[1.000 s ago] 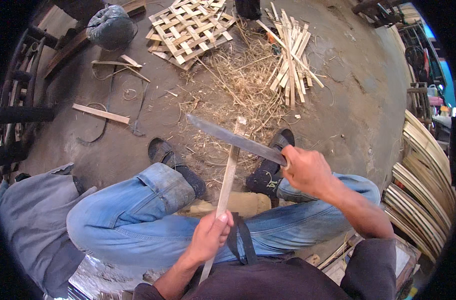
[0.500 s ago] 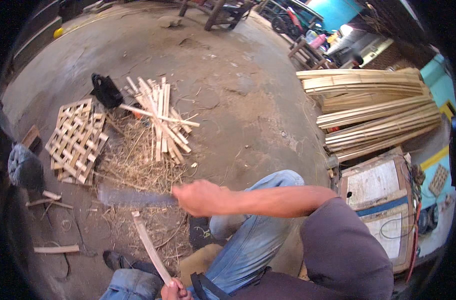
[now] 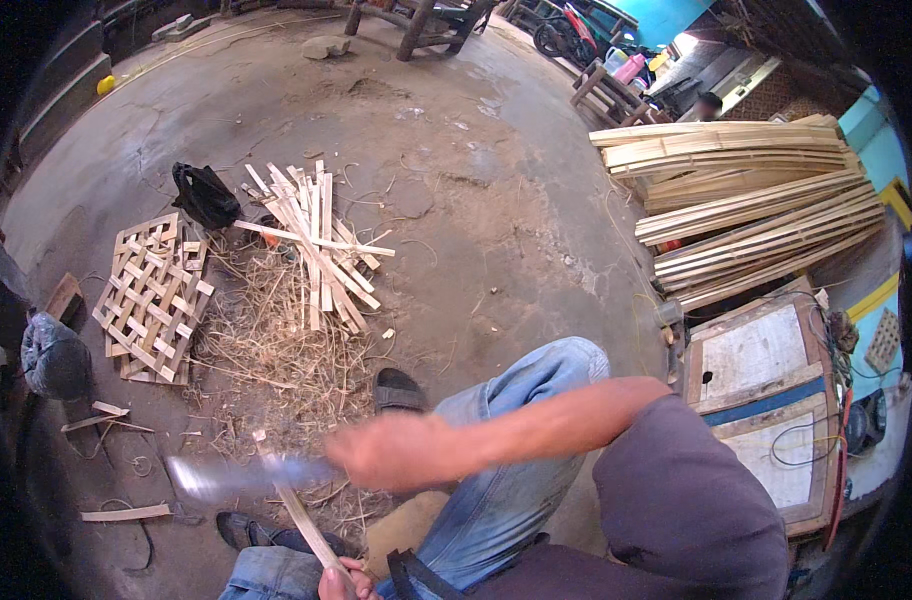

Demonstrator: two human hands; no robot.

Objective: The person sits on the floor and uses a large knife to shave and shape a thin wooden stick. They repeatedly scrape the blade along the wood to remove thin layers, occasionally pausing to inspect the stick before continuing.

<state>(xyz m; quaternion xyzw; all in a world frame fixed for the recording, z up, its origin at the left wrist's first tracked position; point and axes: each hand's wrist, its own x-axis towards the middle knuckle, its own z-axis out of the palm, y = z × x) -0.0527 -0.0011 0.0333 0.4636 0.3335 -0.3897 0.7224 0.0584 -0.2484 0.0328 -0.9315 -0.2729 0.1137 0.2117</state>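
My left hand (image 3: 348, 582) is closed round the lower end of a pale bamboo strip (image 3: 306, 522) at the bottom edge, beside my knee. The strip slants up and away to the left over the littered floor. My right hand (image 3: 388, 452), blurred by motion, grips a long-bladed knife (image 3: 201, 478) whose blade points left. That blade, smeared and shiny, crosses the strip's upper part in the picture; whether they touch I cannot tell. The knife's handle is hidden in my fist. Thin shavings (image 3: 276, 350) lie heaped beyond the knife.
Past the shavings lie a pile of cut strips (image 3: 321, 250) and a black bag (image 3: 206, 195). Woven bamboo panels (image 3: 156, 305) are at the left. Long bundled slats (image 3: 756, 225) and a white wooden box (image 3: 761, 350) stand right. A sandalled foot (image 3: 398, 390) is near my right hand.
My right hand has come down toward me with the knife, from beyond the strip's far end to across its upper part. My left hand still holds the strip. The whole view has shifted slightly.
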